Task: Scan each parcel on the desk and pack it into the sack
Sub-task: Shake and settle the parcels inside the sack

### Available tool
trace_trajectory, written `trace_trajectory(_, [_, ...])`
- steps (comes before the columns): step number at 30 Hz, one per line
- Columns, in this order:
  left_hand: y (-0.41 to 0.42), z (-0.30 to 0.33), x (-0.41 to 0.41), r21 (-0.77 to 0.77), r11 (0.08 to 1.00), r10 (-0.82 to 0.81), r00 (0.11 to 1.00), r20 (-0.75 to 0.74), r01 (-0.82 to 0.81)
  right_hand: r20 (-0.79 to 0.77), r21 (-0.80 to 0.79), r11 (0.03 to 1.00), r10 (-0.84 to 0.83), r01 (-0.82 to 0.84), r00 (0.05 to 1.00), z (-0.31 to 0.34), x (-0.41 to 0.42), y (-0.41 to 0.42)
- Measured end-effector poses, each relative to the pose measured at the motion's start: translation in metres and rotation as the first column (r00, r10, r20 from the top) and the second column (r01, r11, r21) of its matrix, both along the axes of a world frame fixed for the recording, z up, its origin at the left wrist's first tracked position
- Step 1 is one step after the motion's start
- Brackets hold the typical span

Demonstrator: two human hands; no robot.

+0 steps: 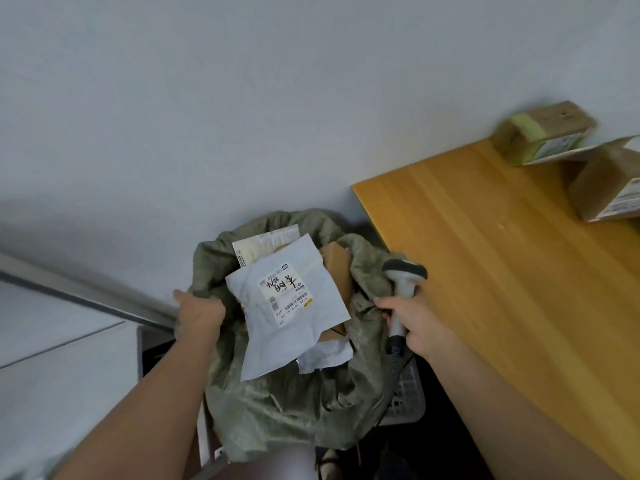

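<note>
Gripping at far left: the left hand holds the left rim of the sack, fingers curled over the green cloth and hidden in its fold, thumb out toward the wall.
Sack: olive green, crumpled, mouth open and facing up between the two hands; it stands on the floor beside the left end of the desk.
White mailer: lies on top in the sack's mouth, just right of the left hand's fingers, label up with handwritten black marks and barcodes; tilted, one corner toward the person.
Under it: a second white mailer shows beyond, a brown cardboard parcel to the right, and another white edge nearer the person.
Right hand: fingers wrapped round the handle of the scanner; the fingertips touch or nearly touch the sack's right rim, cannot tell which.
Scanner: grey and white, head up above the fingers and beside the desk edge; its cable drops below the hand.
Basket: white, perforated, on the floor under the right wrist.
Desk: wooden top, right of the right hand.
Boxes: two cardboard boxes at the desk's far right, well apart from both hands, one against the wall.
</note>
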State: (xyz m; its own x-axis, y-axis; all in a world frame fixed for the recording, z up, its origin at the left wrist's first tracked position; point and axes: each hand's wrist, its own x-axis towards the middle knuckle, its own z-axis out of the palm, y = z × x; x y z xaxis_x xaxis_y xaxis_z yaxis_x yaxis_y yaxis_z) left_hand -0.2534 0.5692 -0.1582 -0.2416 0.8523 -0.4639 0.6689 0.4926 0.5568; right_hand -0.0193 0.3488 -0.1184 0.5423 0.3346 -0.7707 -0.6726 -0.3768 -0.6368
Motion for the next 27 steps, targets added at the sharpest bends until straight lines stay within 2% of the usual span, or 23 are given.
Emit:
trace_trajectory(2, [0.005, 0.0, -0.005, -0.005, 1.0, -0.015, 0.996, 0.093, 0.016, -0.009, 0.024, 0.997, -0.07, 0.07, 0.997, 0.001, 0.0, 0.002])
trace_trajectory(4, [0.008, 0.013, -0.005, -0.023, 0.999, 0.035, 0.974, 0.225, -0.031, -0.017, 0.083, 0.988, -0.128, 0.129, 0.992, 0.014, 0.002, 0.005])
trace_trajectory(8, [0.014, 0.05, -0.01, -0.053, 0.999, 0.013, 0.938, 0.347, 0.006, 0.124, 0.183, 0.966, -0.207, 0.183, 0.97, 0.059, 0.009, 0.012])
trace_trajectory(10, [0.019, 0.073, -0.01, 0.012, 0.998, 0.053, 0.907, 0.419, -0.064, 0.181, 0.254, 0.947, -0.249, 0.199, 0.952, 0.088, 0.012, 0.017])
trace_trajectory(13, [0.038, 0.106, -0.009, 0.051, 0.975, 0.143, 0.784, 0.604, -0.217, 0.229, 0.36, 0.91, -0.298, 0.203, 0.927, 0.13, 0.018, 0.015])
trace_trajectory(16, [0.067, 0.118, -0.022, 0.003, 0.972, 0.144, 0.601, 0.786, -0.236, 0.24, 0.456, 0.87, -0.321, 0.186, 0.916, 0.153, 0.016, 0.01])
trace_trajectory(18, [0.073, 0.112, -0.033, -0.065, 0.967, 0.193, 0.537, 0.821, -0.247, 0.219, 0.489, 0.852, -0.33, 0.189, 0.918, 0.155, 0.008, 0.009])
trace_trajectory(20, [0.055, 0.107, -0.035, -0.108, 0.958, 0.25, 0.592, 0.766, -0.264, 0.219, 0.435, 0.879, -0.311, 0.192, 0.925, 0.149, -0.002, 0.013])
trace_trajectory(23, [0.025, 0.105, -0.021, -0.076, 0.951, 0.288, 0.764, 0.577, -0.3, 0.226, 0.384, 0.908, -0.269, 0.168, 0.936, 0.145, -0.014, 0.021])
trace_trajectory(25, [0.023, 0.127, -0.006, -0.028, 0.967, 0.223, 0.786, 0.576, -0.253, 0.238, 0.434, 0.887, -0.282, 0.158, 0.929, 0.156, -0.011, 0.027])
trace_trajectory(27, [0.038, 0.155, 0.0, 0.022, 0.963, 0.186, 0.716, 0.673, -0.27, 0.273, 0.505, 0.851, -0.317, 0.145, 0.908, 0.17, -0.003, 0.028])
